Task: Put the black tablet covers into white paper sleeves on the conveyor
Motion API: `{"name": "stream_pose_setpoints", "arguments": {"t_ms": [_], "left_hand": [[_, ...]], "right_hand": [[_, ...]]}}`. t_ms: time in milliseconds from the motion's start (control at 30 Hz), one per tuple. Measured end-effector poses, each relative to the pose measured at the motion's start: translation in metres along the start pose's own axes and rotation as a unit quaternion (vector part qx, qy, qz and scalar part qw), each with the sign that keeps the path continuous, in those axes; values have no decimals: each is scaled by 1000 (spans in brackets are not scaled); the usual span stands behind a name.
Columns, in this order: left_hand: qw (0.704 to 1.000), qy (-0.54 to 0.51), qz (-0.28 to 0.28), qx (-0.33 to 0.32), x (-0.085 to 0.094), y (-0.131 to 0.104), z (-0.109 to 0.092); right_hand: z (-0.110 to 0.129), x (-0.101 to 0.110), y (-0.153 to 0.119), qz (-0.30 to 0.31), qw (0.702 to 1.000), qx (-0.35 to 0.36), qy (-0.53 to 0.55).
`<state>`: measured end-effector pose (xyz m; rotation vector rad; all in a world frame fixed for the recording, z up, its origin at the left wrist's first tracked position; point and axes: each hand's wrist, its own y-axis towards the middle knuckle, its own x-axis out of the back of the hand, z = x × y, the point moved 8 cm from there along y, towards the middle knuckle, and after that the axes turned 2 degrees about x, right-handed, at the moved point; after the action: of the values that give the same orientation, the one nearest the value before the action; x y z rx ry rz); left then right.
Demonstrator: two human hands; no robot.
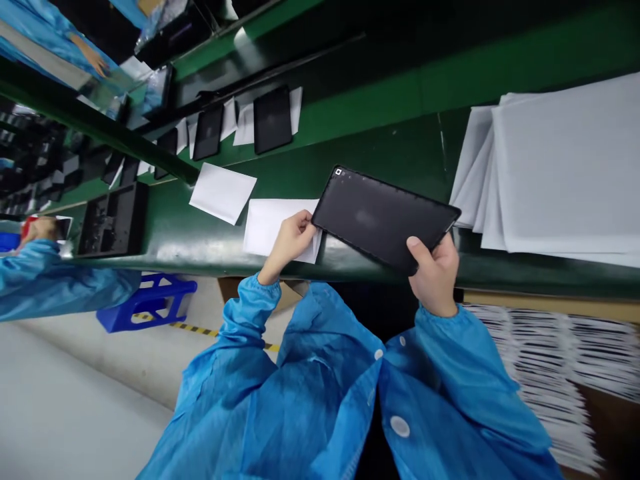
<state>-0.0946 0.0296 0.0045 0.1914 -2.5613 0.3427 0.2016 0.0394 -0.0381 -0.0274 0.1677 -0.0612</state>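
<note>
A black tablet back cover is held tilted above the green bench's front edge, a small white-ringed camera hole at its upper left corner. My right hand grips its lower right corner, thumb on the face turned up to me. At the left end, my left hand pinches the cover's lower left corner between thumb and fingers. Under that hand lies a white paper sheet, partly hidden by the hand and the cover. Another white sheet rests farther left.
A stack of white sheets lies at the right. Black tablets on paper line the raised strip behind. A black tray, a blue stool and a co-worker's sleeve are at left. Below the bench right sit packed sheets.
</note>
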Motion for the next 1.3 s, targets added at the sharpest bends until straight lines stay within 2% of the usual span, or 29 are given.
{"name": "stream_pose_setpoints", "arguments": {"t_ms": [200,367,500,567,700,767,867,967,1033,1133,1200,1300], "left_hand": [[998,1,-55,-5,8,0,-8],[995,8,-103,-14,10,-4,-13],[993,38,-106,-44,5,-11,-31],[994,48,-78,-62,-3,-16,-44],[991,40,37,-118,-35,-26,-78],[988,34,74,-134,-48,-29,-92],[987,20,86,-134,-54,-27,-102],[986,-12,102,-128,-54,-27,-106],[984,-29,123,-126,-56,-31,-108],[977,-30,166,-128,-69,-42,-115],[970,-10,188,-152,-80,-51,-122],[947,14,214,-238,-87,-66,-132]], "right_hand": [[0,0,1,-13,1000,12,-22],[-9,-4,0,76,997,-20,-17],[-10,-8,3,111,993,-37,-8],[-6,-13,3,108,993,-42,-5],[1,-34,-4,118,992,-46,-7],[2,-45,-13,151,987,-55,-2],[0,-54,-29,223,971,-83,15],[-1,-47,-34,256,963,-79,5],[4,-37,-29,235,971,-31,-40],[11,-32,-21,202,974,31,-101],[12,-37,-21,217,971,26,-99],[10,-35,-26,231,972,-23,-38]]}}
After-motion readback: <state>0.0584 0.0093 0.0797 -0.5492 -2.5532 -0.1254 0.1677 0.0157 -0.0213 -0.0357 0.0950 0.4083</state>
